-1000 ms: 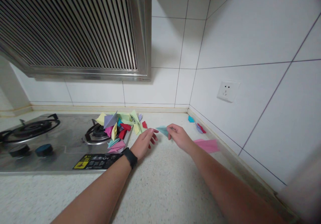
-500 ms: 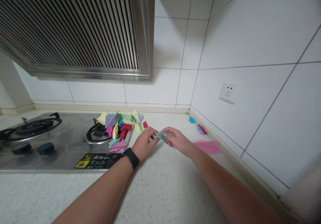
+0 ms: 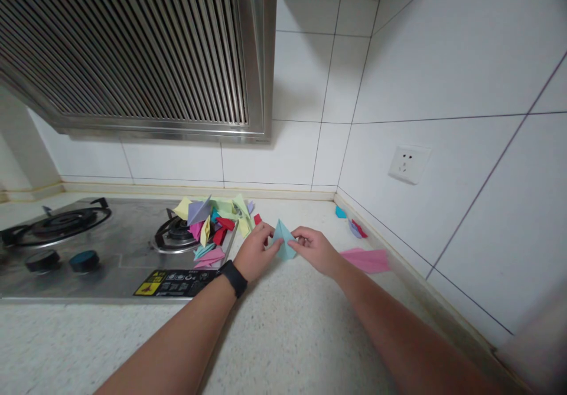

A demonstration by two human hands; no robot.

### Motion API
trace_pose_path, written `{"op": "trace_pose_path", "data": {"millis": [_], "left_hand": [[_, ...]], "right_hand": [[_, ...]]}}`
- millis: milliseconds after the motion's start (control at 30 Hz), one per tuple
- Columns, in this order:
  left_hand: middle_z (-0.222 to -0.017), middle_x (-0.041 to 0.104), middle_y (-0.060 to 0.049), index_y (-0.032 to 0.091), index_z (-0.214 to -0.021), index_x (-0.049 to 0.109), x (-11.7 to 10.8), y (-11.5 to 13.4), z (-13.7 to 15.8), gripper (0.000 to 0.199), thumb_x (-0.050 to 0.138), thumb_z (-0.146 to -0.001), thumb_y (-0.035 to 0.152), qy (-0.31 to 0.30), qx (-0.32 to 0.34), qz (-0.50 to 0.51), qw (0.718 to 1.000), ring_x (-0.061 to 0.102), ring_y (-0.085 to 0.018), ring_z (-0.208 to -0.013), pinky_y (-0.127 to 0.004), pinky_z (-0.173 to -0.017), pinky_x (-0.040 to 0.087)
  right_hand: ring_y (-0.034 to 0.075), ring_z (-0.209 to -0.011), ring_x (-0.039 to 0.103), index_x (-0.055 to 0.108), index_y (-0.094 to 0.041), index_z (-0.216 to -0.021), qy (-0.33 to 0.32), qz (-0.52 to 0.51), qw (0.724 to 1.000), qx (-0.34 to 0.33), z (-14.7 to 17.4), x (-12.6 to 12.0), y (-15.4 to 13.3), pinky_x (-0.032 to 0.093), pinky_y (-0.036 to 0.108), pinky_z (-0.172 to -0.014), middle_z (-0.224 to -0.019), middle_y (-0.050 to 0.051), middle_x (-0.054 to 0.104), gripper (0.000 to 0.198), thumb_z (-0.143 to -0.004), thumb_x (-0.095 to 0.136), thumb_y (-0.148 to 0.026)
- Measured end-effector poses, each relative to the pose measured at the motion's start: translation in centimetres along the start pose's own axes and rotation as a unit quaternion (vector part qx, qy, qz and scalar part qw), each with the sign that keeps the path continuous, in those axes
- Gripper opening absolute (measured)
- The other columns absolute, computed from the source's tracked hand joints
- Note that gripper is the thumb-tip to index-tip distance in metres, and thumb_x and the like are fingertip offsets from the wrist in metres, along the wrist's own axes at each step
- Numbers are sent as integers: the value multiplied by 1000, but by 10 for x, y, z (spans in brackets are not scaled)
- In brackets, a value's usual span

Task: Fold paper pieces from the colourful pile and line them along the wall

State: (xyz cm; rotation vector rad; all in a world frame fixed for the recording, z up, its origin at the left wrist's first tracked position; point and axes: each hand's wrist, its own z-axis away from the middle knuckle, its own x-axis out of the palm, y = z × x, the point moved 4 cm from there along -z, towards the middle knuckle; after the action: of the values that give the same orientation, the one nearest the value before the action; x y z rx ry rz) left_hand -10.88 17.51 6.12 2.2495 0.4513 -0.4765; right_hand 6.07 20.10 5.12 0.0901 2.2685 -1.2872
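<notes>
One left hand (image 3: 255, 255) and one right hand (image 3: 316, 253) hold one light-blue folded paper (image 3: 286, 250). One black wristband (image 3: 233, 278) shows. At right: one pink paper (image 3: 365, 260), three small pieces (image 3: 340, 212) farther off, one socket (image 3: 409, 165). At left: one hood (image 3: 146, 58), one stove (image 3: 133, 229), two burners (image 3: 64, 224), two knobs (image 3: 84, 261), one label (image 3: 175, 283), and a paper pile (image 3: 199, 212) too jumbled to count.

The hood (image 3: 133, 46) hangs over the stove (image 3: 128, 224). A paper heap (image 3: 205, 231) lies on the stove's right end (some spills onto the counter (image 3: 283, 324)). Right of the stove, the left hand (image 3: 256, 253) and right hand (image 3: 315, 250) hold a paper piece (image 3: 284, 253). Farther right of the stove lies another sheet (image 3: 365, 260) on the counter.
</notes>
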Motion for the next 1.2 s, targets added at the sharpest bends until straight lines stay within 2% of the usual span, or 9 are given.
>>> {"op": "trace_pose_path", "data": {"millis": [200,300,533,900,1200], "left_hand": [[-70,50,2,18,-79,60,1,-8,0,20,56,-83,37,6,-65,66,996,43,-13,-65,-23,-60,33],[-73,53,2,17,-79,58,2,-13,0,23,55,-85,39,13,-90,129,987,46,-13,-69,-22,-61,34],[-66,50,4,17,-76,55,2,-21,-1,26,57,-83,43,26,-141,223,964,44,-11,-59,-21,-57,34],[-67,49,4,16,-74,54,6,-31,-1,29,60,-81,44,31,-171,265,949,44,-10,-61,-20,-55,33],[-62,45,5,17,-71,53,5,-34,-3,29,61,-79,43,46,-180,281,942,40,-9,-56,-20,-52,30]], "right_hand": [[11,-58,46,64,-17,-85,34,-28,999,-5,-4,-6,0,36,24,-55,-65,-2,53,26,-82,59,-43],[13,-62,49,63,-17,-85,48,-56,997,0,-6,-11,0,38,25,-58,-68,-1,56,26,-83,58,-42],[12,-63,48,61,-17,-79,64,-99,993,23,-6,-17,0,37,24,-58,-69,-1,55,26,-83,57,-43],[12,-58,44,58,-17,-72,94,-86,990,61,-7,-21,7,31,24,-54,-62,-4,49,28,-80,57,-44],[12,-59,45,58,-18,-71,107,-93,988,61,-8,-23,10,32,24,-55,-62,-4,50,25,-80,57,-41]]}}
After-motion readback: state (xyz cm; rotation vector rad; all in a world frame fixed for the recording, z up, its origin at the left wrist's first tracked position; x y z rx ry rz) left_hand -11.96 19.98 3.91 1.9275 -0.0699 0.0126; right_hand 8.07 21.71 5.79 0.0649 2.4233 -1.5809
